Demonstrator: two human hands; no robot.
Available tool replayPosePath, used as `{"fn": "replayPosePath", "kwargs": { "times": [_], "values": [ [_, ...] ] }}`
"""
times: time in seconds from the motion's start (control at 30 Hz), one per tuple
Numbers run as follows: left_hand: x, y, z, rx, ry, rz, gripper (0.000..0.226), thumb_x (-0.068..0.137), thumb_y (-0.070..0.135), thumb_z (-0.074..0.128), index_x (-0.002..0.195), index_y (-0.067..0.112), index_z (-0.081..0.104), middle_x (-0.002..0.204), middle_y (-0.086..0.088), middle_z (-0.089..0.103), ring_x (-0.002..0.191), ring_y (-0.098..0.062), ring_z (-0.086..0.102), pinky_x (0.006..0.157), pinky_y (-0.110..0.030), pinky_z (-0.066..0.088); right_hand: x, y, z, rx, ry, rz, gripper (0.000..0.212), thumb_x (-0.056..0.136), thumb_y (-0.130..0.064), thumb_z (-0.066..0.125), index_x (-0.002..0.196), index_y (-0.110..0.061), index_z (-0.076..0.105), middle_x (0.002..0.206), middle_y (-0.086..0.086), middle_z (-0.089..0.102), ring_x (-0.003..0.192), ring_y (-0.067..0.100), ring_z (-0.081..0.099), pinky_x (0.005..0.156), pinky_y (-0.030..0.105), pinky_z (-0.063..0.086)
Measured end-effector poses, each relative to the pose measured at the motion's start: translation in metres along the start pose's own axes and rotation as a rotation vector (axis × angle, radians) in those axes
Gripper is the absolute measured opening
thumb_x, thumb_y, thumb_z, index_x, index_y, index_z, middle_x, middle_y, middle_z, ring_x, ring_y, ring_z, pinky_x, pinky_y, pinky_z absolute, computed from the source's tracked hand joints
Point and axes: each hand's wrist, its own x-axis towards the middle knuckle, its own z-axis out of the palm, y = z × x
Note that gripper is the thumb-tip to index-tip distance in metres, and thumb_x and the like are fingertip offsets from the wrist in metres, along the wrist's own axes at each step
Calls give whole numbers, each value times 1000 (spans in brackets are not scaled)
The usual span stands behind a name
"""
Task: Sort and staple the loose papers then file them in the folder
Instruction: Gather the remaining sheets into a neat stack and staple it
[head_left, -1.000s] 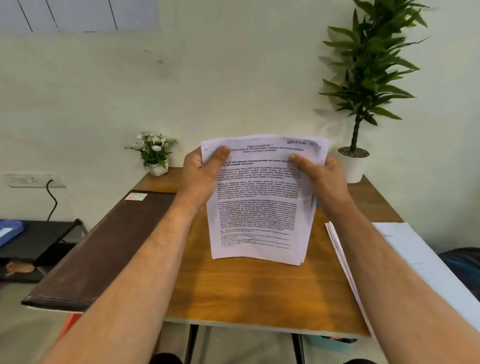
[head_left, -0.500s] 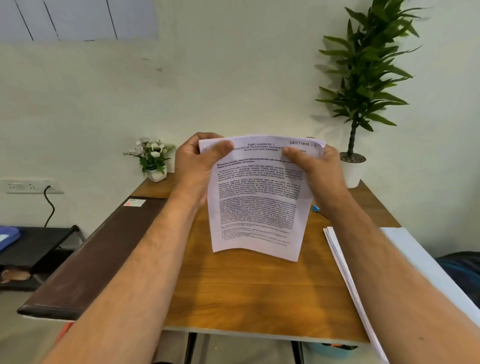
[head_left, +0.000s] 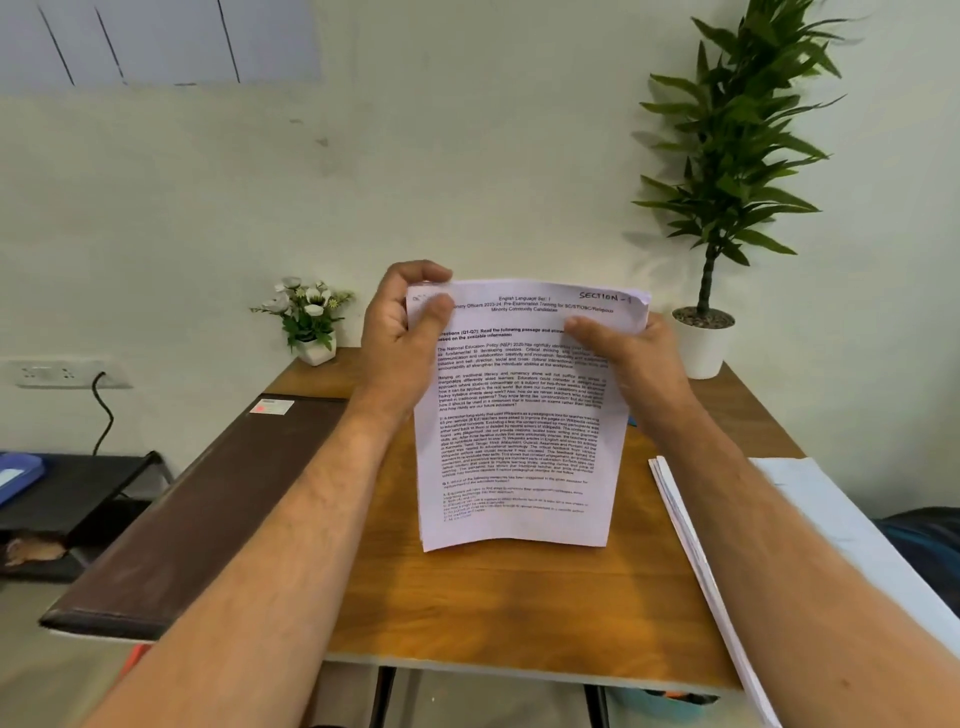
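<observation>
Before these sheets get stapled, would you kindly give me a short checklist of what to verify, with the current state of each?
1. Both hands on the printed sheets: ok; left hand pinches the top left corner, right hand has its grip on the right edge.
2. Sheets lifted clear of the wooden table: ok.
3. Edges squared: not ok; top left corner looks fanned.
4. Stapler within reach: cannot tell; none visible.
5. Second paper stack kept apart: ok.
6. Brown folder ready: ok; lies closed at left.

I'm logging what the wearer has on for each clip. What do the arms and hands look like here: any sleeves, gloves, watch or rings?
Both forearms are bare to the frame edge: no sleeves, gloves or watch. No ring shows on the left hand or right hand.
</observation>
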Motion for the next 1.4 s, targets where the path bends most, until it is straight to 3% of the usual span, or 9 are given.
{"fn": "replayPosePath", "kwargs": {
  "times": [0.23,0.43,0.57,0.7,0.87,1.03,1.13,1.27,1.4],
  "values": [
    [-3,2,3,-49,72,-41,25,95,0,65,93,21,53,88,-1,64,71,-8,66,59,-26,53,-1,0,6,-14,-18,-9,27,85,-23,77,105,-5,73,97,12,77,89,31,75,87,53,59],
    [6,8,-2,-6,76,-45,25,95,9,66,92,32,56,90,-1,65,74,-15,66,62,-33,52,1,-16,9,-68,56,-228,29,102,-40,50,108,-21,72,96,0,76,90,22,74,77,38,62],
    [-10,-3,1,-132,47,-79,23,104,2,48,109,24,53,75,10,65,67,-12,60,61,-27,50,-3,-3,8,-110,70,-238,30,102,-44,46,100,-32,74,94,2,76,91,25,73,80,47,61],
    [-14,-2,-1,-299,37,-125,31,104,5,49,127,26,55,80,-7,63,74,-23,61,68,-33,54,-4,1,5,-107,106,-235,37,99,-49,47,107,-25,74,94,3,76,91,25,73,80,48,60],
    [-10,3,2,-331,101,-178,25,104,12,54,89,18,74,85,-5,74,78,-19,70,75,-36,59,-2,-9,4,-103,169,-273,30,103,-41,45,103,-28,72,82,-9,74,80,11,71,67,26,57],
    [-5,10,4,-342,171,-148,12,100,13,61,97,13,72,85,0,77,79,-14,71,72,-29,59,0,-20,7,-88,159,-312,31,105,-37,44,104,-23,72,81,-10,74,77,8,71,64,21,56],
    [-7,7,6,-312,202,-136,9,100,14,62,99,14,71,85,0,77,77,-13,71,68,-28,59,-1,-17,7,-91,126,-312,29,105,-33,46,103,-20,72,85,-6,75,80,12,72,66,24,57],
    [-21,-7,6,-247,210,-169,10,100,16,63,104,11,70,86,-2,77,77,-16,72,67,-30,59,-6,-2,6,-127,42,-245,37,100,-40,52,112,-11,72,97,9,76,89,27,74,75,45,61],
    [-17,-4,3,-247,235,-129,6,101,12,61,102,11,67,82,1,75,73,-13,70,65,-28,59,-6,-6,8,-92,34,-274,37,101,-39,53,112,-9,72,101,12,75,93,32,73,81,53,60]
  ]
}}
